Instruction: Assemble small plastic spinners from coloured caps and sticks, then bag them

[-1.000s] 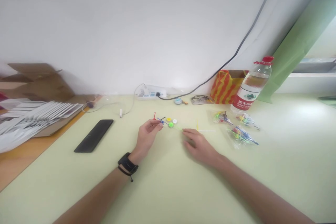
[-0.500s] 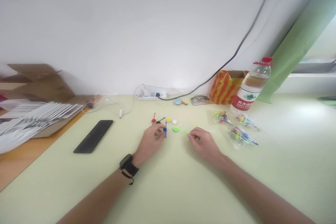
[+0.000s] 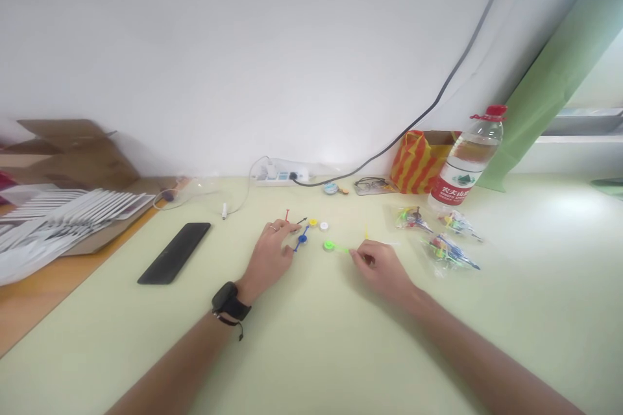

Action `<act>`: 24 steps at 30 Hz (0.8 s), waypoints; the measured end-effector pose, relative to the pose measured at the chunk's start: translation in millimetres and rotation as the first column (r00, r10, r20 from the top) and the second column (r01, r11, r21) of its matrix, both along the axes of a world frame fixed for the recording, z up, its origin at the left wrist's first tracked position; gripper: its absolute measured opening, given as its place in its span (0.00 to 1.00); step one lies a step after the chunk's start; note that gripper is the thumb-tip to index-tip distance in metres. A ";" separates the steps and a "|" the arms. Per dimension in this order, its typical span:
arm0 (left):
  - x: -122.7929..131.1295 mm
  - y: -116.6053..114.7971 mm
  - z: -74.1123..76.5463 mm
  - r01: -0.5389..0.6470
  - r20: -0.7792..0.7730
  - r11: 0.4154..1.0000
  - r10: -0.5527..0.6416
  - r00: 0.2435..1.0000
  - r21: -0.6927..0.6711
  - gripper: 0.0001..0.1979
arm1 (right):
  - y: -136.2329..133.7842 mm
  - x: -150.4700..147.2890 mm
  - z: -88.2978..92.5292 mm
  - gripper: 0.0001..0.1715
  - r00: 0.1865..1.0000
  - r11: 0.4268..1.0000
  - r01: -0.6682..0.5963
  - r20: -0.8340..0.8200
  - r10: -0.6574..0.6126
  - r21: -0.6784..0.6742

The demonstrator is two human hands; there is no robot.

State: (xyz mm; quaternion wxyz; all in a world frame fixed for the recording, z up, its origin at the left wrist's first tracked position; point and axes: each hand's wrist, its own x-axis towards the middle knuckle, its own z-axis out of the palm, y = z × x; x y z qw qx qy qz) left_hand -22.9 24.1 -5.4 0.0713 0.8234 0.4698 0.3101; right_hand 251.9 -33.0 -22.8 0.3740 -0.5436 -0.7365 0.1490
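My left hand point(image 3: 270, 253), a black watch on its wrist, lies on the pale green table point(image 3: 311, 337) with fingers stretched toward a small black piece point(image 3: 300, 221) and holds nothing. A blue disc-and-stick piece point(image 3: 301, 240) lies on the table just right of its fingertips. My right hand point(image 3: 382, 266) pinches the stick end of a green disc-and-stick piece point(image 3: 331, 246) that rests on the table. A red stick piece point(image 3: 287, 214), a yellow disc point(image 3: 313, 222) and a white disc point(image 3: 324, 225) lie just beyond.
A black phone point(image 3: 174, 251) lies to the left. Bags of coloured pieces point(image 3: 438, 237) sit to the right, before a water bottle point(image 3: 464, 159) and a striped bag point(image 3: 418, 161). A power strip point(image 3: 280, 174) and glasses point(image 3: 370, 184) line the wall. White trays point(image 3: 63, 214) stack at far left.
My left hand has set the blue piece down on the table and opened, fingers now reaching past it. My right hand has closed on the green piece's stick and drawn it slightly nearer.
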 end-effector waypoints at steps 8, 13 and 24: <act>5.8 -8.9 3.5 0.243 -0.075 0.970 -0.243 0.967 -0.016 0.14 | -0.2 1.4 2.4 0.25 0.999 0.999 0.030 0.030 -0.031 0.034; 3.7 -1.9 -0.5 0.095 -0.080 0.994 -0.091 0.993 0.048 0.09 | -0.1 3.0 0.0 0.25 0.998 0.999 0.044 0.041 -0.044 0.018; 20.7 -26.2 8.0 0.298 0.047 0.952 -0.295 0.954 -0.075 0.19 | -1.2 1.2 2.8 0.26 1.000 1.000 0.004 0.006 -0.004 -0.008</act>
